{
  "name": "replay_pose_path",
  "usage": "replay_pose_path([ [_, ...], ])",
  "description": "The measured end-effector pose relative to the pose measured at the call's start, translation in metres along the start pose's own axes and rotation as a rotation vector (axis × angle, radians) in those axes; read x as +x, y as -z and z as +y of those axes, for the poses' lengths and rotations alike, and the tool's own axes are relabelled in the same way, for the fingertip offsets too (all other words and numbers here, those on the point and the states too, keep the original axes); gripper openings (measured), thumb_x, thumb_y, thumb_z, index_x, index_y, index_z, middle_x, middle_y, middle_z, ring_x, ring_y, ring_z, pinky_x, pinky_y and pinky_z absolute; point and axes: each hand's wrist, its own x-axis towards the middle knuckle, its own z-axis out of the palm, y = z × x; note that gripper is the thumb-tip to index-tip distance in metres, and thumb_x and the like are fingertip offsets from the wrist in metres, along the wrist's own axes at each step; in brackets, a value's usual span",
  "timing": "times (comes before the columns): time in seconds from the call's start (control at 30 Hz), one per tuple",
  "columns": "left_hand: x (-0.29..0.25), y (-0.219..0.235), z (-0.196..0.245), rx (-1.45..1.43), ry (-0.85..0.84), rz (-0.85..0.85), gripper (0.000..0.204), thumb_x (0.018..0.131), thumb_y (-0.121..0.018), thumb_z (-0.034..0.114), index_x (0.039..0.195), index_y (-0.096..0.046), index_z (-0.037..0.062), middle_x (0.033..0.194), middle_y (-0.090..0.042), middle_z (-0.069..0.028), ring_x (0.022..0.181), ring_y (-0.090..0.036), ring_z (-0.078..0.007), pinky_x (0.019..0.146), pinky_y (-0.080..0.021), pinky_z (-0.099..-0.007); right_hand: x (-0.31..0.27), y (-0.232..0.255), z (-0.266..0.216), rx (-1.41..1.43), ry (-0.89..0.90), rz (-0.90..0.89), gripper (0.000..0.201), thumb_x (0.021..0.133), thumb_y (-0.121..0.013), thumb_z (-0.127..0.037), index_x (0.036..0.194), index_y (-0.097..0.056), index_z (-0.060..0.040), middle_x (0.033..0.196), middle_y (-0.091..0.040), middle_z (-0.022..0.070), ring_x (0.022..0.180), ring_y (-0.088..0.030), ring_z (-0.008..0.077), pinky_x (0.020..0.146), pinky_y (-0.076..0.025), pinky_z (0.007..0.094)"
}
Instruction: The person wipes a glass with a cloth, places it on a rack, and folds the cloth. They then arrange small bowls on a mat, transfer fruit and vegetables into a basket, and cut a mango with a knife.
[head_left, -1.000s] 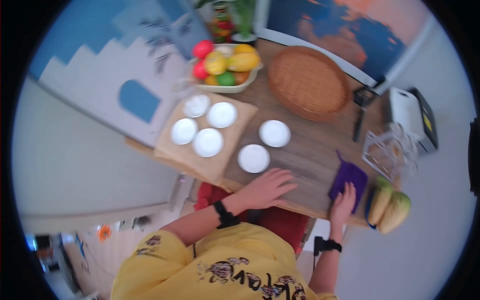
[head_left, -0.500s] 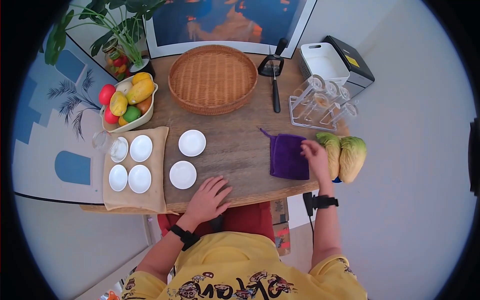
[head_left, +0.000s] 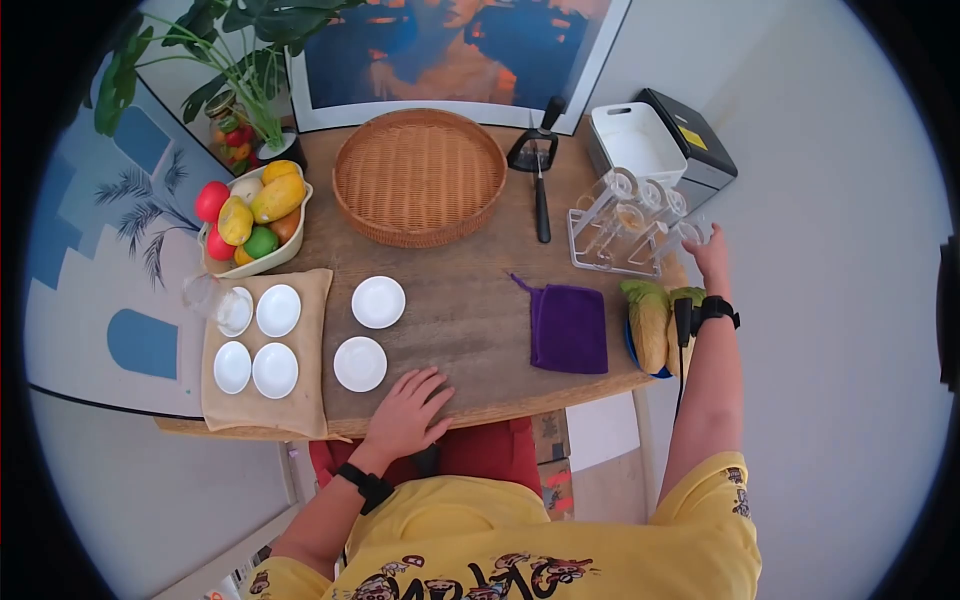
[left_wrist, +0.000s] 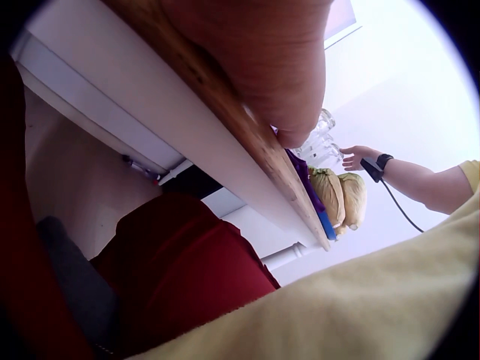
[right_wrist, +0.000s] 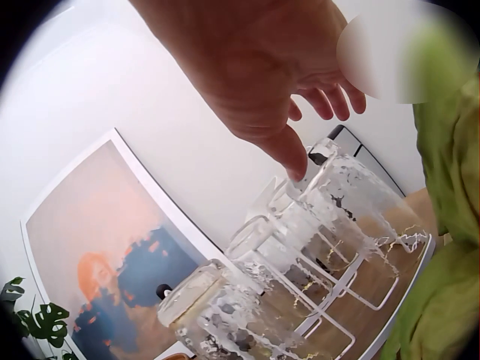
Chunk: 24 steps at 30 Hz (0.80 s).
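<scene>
My right hand [head_left: 712,262] is at the right end of a wire rack [head_left: 615,268] that holds several clear glass mugs. Its fingers are spread beside the rightmost glass [head_left: 690,232]. In the right wrist view the thumb is right at the rim of a patterned glass [right_wrist: 349,191], with the other fingers extended beyond it. My left hand [head_left: 408,412] rests on the table's front edge, fingers loosely extended and holding nothing. Just beyond it lie two small white dishes, one nearer [head_left: 360,364] and one farther [head_left: 378,302].
Napa cabbages [head_left: 652,335] lie below my right forearm, beside a purple cloth [head_left: 568,330]. A round wicker tray [head_left: 420,180], a knife [head_left: 542,205] and a white basket [head_left: 640,140] stand farther back. To the left are a fruit basket [head_left: 295,235] and more white dishes on a tan cloth [head_left: 312,400].
My right hand has left the purple cloth and reached right and away to the glasses. The left hand stays on the table edge. The head view has turned.
</scene>
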Motion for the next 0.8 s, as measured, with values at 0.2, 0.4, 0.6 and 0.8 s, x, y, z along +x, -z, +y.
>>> replay_pose_path([
  [0.2, -0.004, -0.003, -0.004, -0.017, -0.021, 0.033, 0.044, 0.086, -0.069, 0.029, 0.122, -0.06, 0.0057, 0.132, -0.055, -0.0151, 0.132, -0.047, -0.0325, 0.114, -0.035, -0.0475, 0.038, -0.053, 0.061, 0.464, 0.016, -0.152, 0.094, 0.074, -0.085, -0.02, 0.148, -0.032, 0.0027, 0.135, -0.055, 0.0239, 0.12, -0.057, 0.0306, 0.102, -0.046, 0.0392],
  [0.4, -0.007, -0.008, -0.008, -0.033, -0.07, 0.077, 0.042, 0.088, -0.066, 0.028, 0.122, -0.059, 0.0044, 0.132, -0.055, -0.0159, 0.132, -0.046, -0.0323, 0.115, -0.034, -0.0473, 0.046, -0.039, 0.057, 0.44, 0.055, -0.058, 0.096, 0.073, -0.085, -0.016, 0.151, -0.03, -0.0007, 0.136, -0.055, 0.024, 0.127, -0.053, 0.0335, 0.107, -0.041, 0.0421],
  [0.6, -0.009, -0.009, -0.01, -0.044, -0.071, 0.097, 0.042, 0.088, -0.066, 0.029, 0.12, -0.06, 0.0032, 0.131, -0.055, -0.0168, 0.133, -0.046, -0.0325, 0.115, -0.033, -0.0477, 0.03, 0.04, 0.005, 0.291, 0.242, 0.303, 0.091, 0.079, -0.083, -0.024, 0.152, -0.032, -0.0023, 0.138, -0.052, 0.0244, 0.125, -0.054, 0.0337, 0.106, -0.042, 0.042],
  [0.8, -0.005, -0.007, -0.004, -0.193, 0.061, 0.091, 0.051, 0.089, -0.069, 0.029, 0.131, -0.053, 0.005, 0.137, -0.05, -0.0172, 0.131, -0.046, -0.0349, 0.113, -0.035, -0.0465, -0.112, 0.136, -0.13, 0.35, 0.274, 0.415, 0.086, 0.084, -0.08, -0.025, 0.153, -0.032, -0.0048, 0.141, -0.047, 0.0246, 0.126, -0.054, 0.0319, 0.107, -0.042, 0.0427],
])
